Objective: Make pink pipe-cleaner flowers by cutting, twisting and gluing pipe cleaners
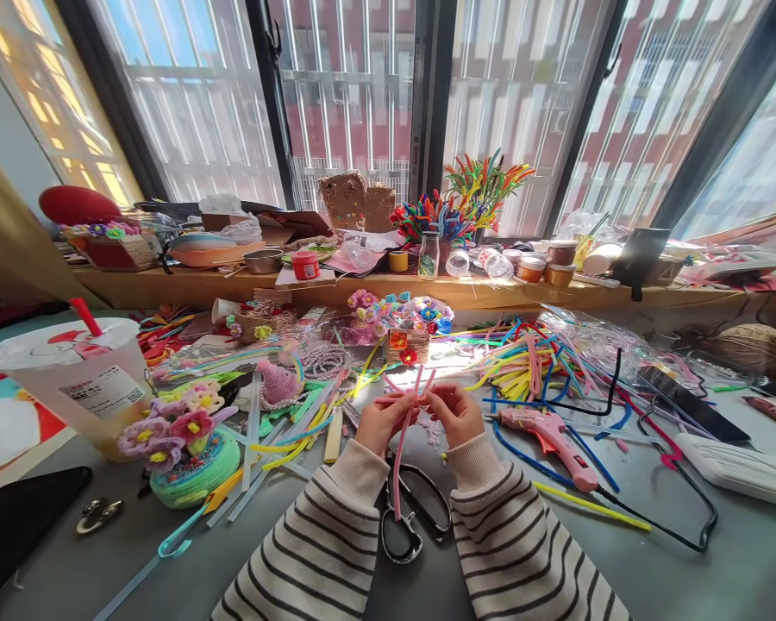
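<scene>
Both hands meet near the middle of the view around crossed pink pipe cleaners (pixel 397 470). My left hand (pixel 383 423) pinches them from the left, fingers closed. My right hand (pixel 456 416) grips them from the right with its fingertips pressed together. One long pink strand hangs down between the wrists, and shorter ends stick up and out to the left. Under the hands lie scissors with dark handles (pixel 402 548), partly hidden by the strand and a sleeve.
A pink glue gun (pixel 549 435) with a black cord lies right, below bundled pipe cleaners (pixel 536 362). At left stand a drink cup (pixel 97 379) and green flower ornament (pixel 194 470). A flower basket (pixel 407 348) stands behind the hands; jars line the sill (pixel 362 289).
</scene>
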Action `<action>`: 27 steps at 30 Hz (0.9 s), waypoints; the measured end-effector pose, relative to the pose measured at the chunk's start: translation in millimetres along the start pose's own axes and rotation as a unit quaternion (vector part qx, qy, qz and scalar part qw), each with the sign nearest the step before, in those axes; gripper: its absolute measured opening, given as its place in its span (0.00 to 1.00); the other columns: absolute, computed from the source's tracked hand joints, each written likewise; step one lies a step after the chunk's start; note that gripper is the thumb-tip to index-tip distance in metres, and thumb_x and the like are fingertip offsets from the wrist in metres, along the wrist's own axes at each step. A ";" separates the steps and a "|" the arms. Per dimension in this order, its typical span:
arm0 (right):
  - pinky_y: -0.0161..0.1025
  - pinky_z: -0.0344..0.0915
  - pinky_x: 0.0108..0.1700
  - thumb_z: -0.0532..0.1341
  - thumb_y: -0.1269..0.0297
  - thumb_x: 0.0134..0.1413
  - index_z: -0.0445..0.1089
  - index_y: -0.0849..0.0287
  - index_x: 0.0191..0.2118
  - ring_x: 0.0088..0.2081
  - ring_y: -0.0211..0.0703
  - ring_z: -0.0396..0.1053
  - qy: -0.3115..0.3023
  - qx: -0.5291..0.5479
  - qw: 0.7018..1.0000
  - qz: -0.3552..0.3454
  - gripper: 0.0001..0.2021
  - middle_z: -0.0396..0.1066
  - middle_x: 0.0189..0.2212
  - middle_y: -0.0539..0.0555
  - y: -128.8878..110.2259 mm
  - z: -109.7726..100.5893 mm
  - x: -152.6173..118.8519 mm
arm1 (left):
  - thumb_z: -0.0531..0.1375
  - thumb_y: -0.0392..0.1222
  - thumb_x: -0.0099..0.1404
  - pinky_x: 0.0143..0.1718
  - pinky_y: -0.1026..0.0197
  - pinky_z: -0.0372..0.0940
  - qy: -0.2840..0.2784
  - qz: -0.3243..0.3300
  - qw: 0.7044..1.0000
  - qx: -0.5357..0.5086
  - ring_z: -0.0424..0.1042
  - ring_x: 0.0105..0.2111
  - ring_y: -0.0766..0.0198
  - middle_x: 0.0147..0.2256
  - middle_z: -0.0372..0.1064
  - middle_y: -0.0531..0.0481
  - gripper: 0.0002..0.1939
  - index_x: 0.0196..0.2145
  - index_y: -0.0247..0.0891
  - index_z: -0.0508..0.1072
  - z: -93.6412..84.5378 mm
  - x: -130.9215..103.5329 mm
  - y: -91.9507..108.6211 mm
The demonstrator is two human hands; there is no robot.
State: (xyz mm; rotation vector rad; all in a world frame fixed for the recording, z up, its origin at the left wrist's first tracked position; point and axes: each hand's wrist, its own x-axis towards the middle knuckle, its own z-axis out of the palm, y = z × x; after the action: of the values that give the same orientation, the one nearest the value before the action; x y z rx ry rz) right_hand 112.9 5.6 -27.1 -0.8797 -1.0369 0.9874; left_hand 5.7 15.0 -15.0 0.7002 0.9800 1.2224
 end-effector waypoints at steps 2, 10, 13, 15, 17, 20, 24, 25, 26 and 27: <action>0.31 0.59 0.21 0.61 0.61 0.36 0.61 0.61 0.24 0.19 0.33 0.62 0.010 0.000 1.000 -0.009 0.10 0.67 0.19 0.49 1.1 1.8 -1.9 | 0.65 0.37 0.35 0.21 0.68 0.62 0.016 0.021 1.000 -0.002 0.66 0.17 0.70 0.17 0.68 0.51 0.12 0.21 0.30 0.69 0.3 0.1 0.7; 0.31 0.56 0.18 0.60 0.60 0.36 0.61 0.60 0.25 0.17 0.32 0.59 0.034 -0.013 0.999 -0.026 0.10 0.65 0.18 0.48 6.3 6.8 -2.1 | 0.65 0.39 0.34 0.22 0.67 0.62 0.047 0.049 0.998 0.003 0.66 0.17 0.69 0.17 0.68 0.52 0.12 0.19 0.31 0.70 1.7 -2.5 2.7; 0.31 0.56 0.19 0.59 0.60 0.38 0.62 0.59 0.25 0.18 0.33 0.61 0.020 -0.025 0.999 -0.040 0.09 0.65 0.17 0.47 8.2 6.0 -0.5 | 0.64 0.39 0.35 0.22 0.67 0.62 0.045 0.052 0.998 0.009 0.66 0.17 0.70 0.16 0.68 0.53 0.12 0.20 0.32 0.70 1.6 -2.5 1.4; 0.31 0.57 0.22 0.59 0.61 0.38 0.62 0.60 0.26 0.20 0.34 0.62 0.010 -0.032 0.998 -0.050 0.08 0.66 0.17 0.48 10.0 5.4 0.1 | 0.64 0.39 0.35 0.22 0.67 0.62 0.045 0.058 0.997 0.015 0.66 0.17 0.69 0.16 0.67 0.52 0.12 0.20 0.31 0.70 1.3 -1.8 0.4; 0.32 0.58 0.23 0.58 0.61 0.39 0.63 0.60 0.26 0.21 0.35 0.63 0.010 -0.039 0.998 -0.054 0.08 0.66 0.18 0.48 11.2 4.8 0.2 | 0.64 0.40 0.35 0.22 0.66 0.62 0.045 0.061 0.997 0.021 0.66 0.17 0.69 0.16 0.67 0.52 0.12 0.20 0.31 0.70 1.1 -0.9 -0.3; 0.32 0.57 0.21 0.58 0.60 0.38 0.64 0.60 0.27 0.20 0.34 0.62 0.026 -0.059 0.997 -0.052 0.09 0.66 0.18 0.49 9.6 3.6 -0.3 | 0.65 0.40 0.34 0.22 0.65 0.62 0.040 0.054 0.998 0.020 0.66 0.17 0.68 0.16 0.67 0.51 0.13 0.19 0.30 0.70 1.3 -0.1 -0.6; 0.31 0.57 0.20 0.59 0.59 0.37 0.64 0.60 0.25 0.20 0.34 0.61 0.026 -0.050 0.998 -0.042 0.10 0.67 0.20 0.50 3.3 3.2 -1.7 | 0.65 0.39 0.34 0.23 0.66 0.62 0.024 0.043 0.999 0.005 0.66 0.18 0.68 0.16 0.67 0.51 0.12 0.19 0.30 0.69 1.8 0.0 -0.3; 0.31 0.57 0.20 0.59 0.59 0.37 0.64 0.60 0.25 0.20 0.34 0.61 0.016 -0.037 0.999 -0.034 0.10 0.67 0.20 0.50 2.3 3.4 -1.8 | 0.65 0.40 0.34 0.22 0.66 0.62 0.023 0.044 0.999 0.007 0.66 0.18 0.69 0.16 0.67 0.51 0.12 0.19 0.30 0.69 1.7 -0.1 -0.4; 0.31 0.57 0.20 0.59 0.58 0.38 0.64 0.60 0.25 0.19 0.33 0.61 0.003 -0.023 0.999 -0.026 0.10 0.67 0.19 0.49 1.8 3.7 -1.7 | 0.64 0.40 0.35 0.22 0.66 0.62 0.023 0.046 0.999 0.012 0.66 0.17 0.69 0.16 0.67 0.51 0.13 0.20 0.30 0.69 1.7 -0.3 -0.5; 0.31 0.57 0.19 0.59 0.58 0.38 0.63 0.60 0.25 0.18 0.33 0.60 -0.009 -0.008 1.000 -0.018 0.10 0.66 0.19 0.49 1.9 4.0 -1.4 | 0.64 0.40 0.35 0.22 0.66 0.62 0.022 0.048 0.998 0.019 0.66 0.17 0.69 0.16 0.67 0.51 0.13 0.20 0.30 0.69 1.6 -0.6 -0.6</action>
State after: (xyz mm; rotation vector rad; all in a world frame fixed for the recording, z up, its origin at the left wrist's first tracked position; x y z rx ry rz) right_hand 108.3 5.4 -28.1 -0.8627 -1.0743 0.9593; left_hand 7.3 14.4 -14.7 0.7599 1.0178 1.3118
